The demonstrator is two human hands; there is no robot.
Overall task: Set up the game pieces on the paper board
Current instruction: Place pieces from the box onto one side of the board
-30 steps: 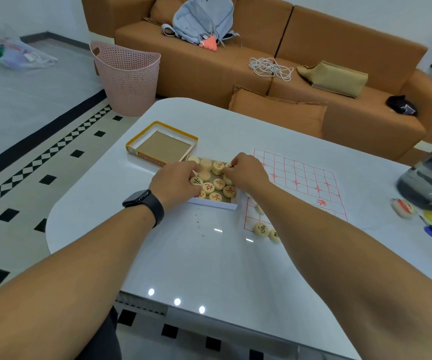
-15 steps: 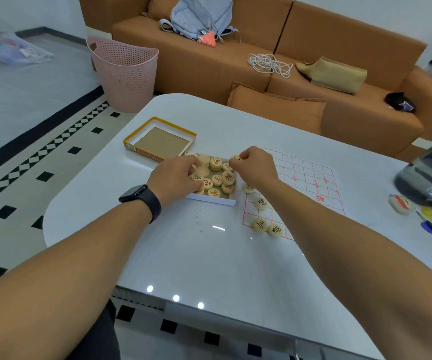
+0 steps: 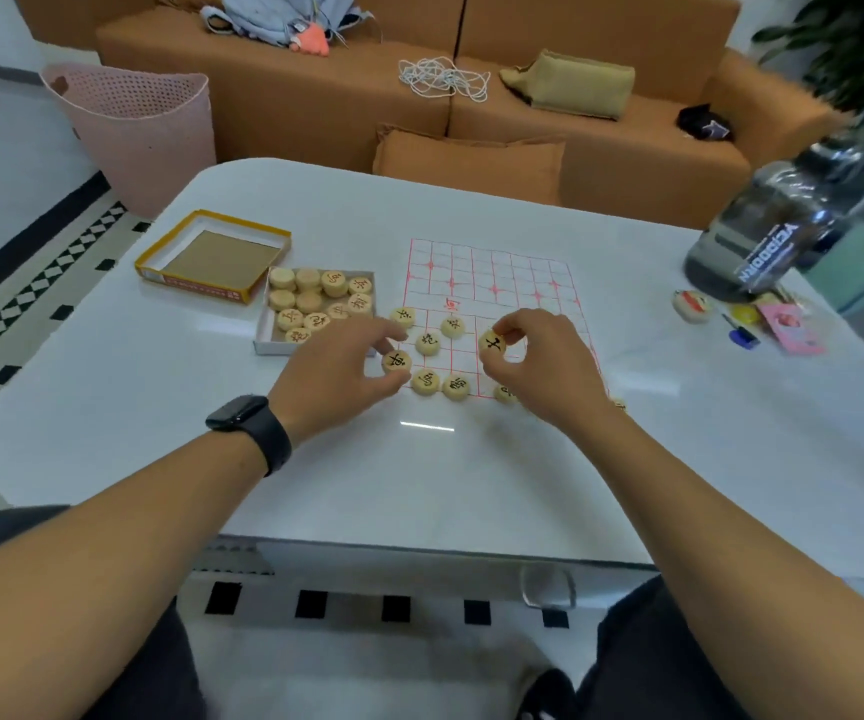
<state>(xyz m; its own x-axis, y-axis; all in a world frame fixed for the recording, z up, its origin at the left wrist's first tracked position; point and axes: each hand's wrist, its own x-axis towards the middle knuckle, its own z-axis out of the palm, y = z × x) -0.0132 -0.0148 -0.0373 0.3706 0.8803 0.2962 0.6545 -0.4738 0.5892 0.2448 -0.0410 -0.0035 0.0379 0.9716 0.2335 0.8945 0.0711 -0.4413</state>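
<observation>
My left hand (image 3: 339, 368) pinches a black-marked disc (image 3: 396, 361) at the paper board (image 3: 492, 283) corner; right hand (image 3: 539, 356) grips another disc (image 3: 492, 344) above it

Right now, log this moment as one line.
left hand: holding piece at paper board corner | right hand: holding piece above board | tray: pieces remain

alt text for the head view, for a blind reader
Each hand holds a round wooden game piece over a red-lined paper board: left hand, right hand. More pieces wait in an open white box on the white table.
</observation>
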